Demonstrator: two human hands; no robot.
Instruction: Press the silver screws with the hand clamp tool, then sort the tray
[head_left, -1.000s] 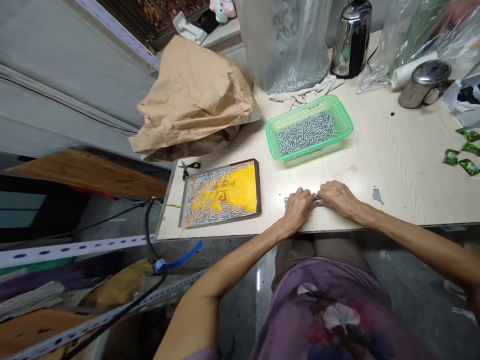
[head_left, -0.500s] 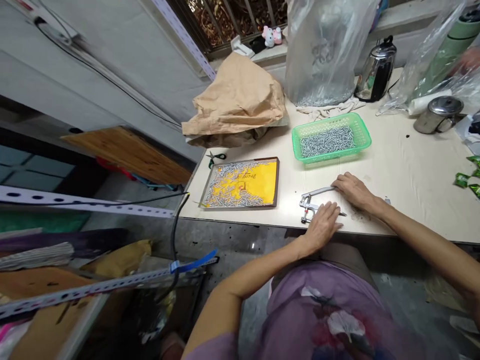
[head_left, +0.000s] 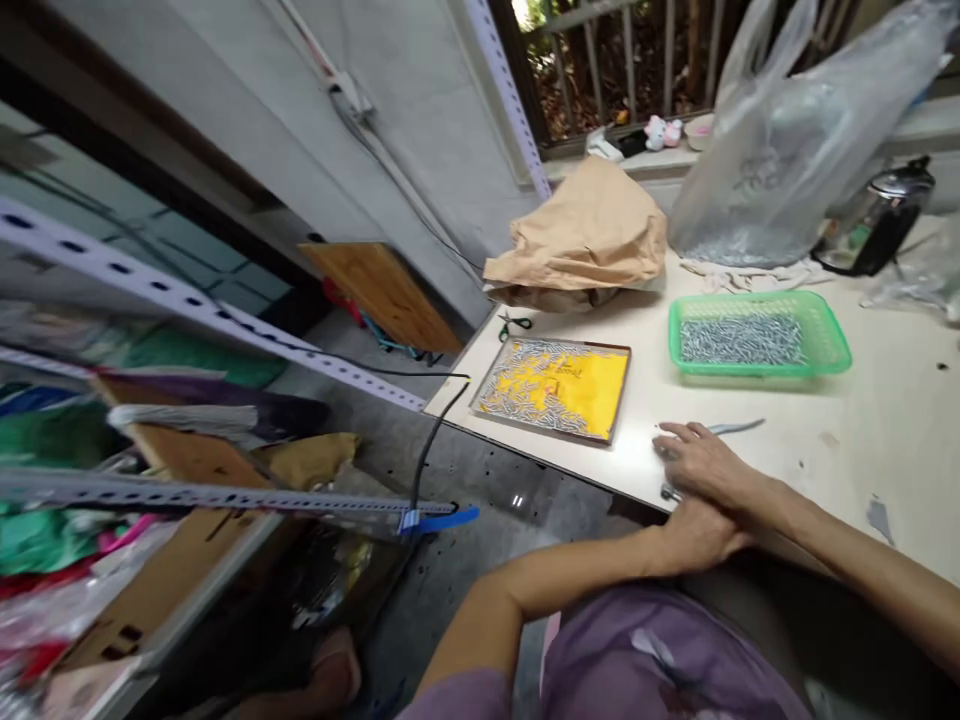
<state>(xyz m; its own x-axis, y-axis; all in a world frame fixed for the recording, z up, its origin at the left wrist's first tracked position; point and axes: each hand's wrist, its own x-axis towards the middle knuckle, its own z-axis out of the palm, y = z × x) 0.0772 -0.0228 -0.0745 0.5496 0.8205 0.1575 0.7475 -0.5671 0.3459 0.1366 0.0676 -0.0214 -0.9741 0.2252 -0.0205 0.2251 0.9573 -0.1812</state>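
the grey metal hand tool with a long thin handle (head_left: 739,427) is at the near edge of the pale wooden table (head_left: 907,410), mostly under the two hands. the handle that shows lies nearly flat across, left to right, and its tip points right and a little far. a small round metal end peeks out on the left, close to the table edge. the bare right hand (head_left: 701,462) is over the tool, with its fingers pointing left. the bare left hand (head_left: 697,535) is curled on the near side, and the right hand partly covers it. i cannot tell if either hand is closed tight on the tool, because the fingers hide it.

the shallow yellow-bottomed tray with a brown edge (head_left: 621,400) is to the left, with small silver metal pins (head_left: 536,412) in it. farther off, the bright green plastic basket (head_left: 829,340) holds more pins.
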